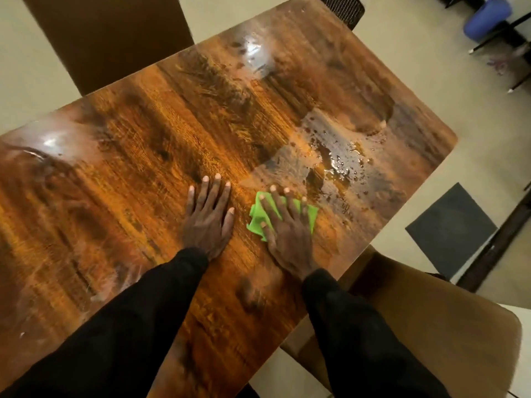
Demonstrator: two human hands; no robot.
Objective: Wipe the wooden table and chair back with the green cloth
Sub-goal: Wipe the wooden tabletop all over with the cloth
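Head view: 2 flat hands on a glossy wooden table (138, 145), 1 of them on a green cloth (256, 216).

Standing beside it, I see the left hand (208, 222) lying palm down on bare wood around the middle of the tabletop, fingers straight and a little apart, holding nothing. Just to its right, the right hand (287, 234) presses down on the crumpled cloth, fingers straight and spread across it, so green shows only round the fingers and thumb. The cloth sits between the tabletop's middle and its right edge. A wet patch (336, 162) of beads and smears shines between the cloth and the far right corner. Both arms wear black sleeves (359, 326). A tan chair (436, 340) stands against the right edge, a dark brown chair (109, 38) at the far edge, and a dark mat (451, 228) lies on the floor.
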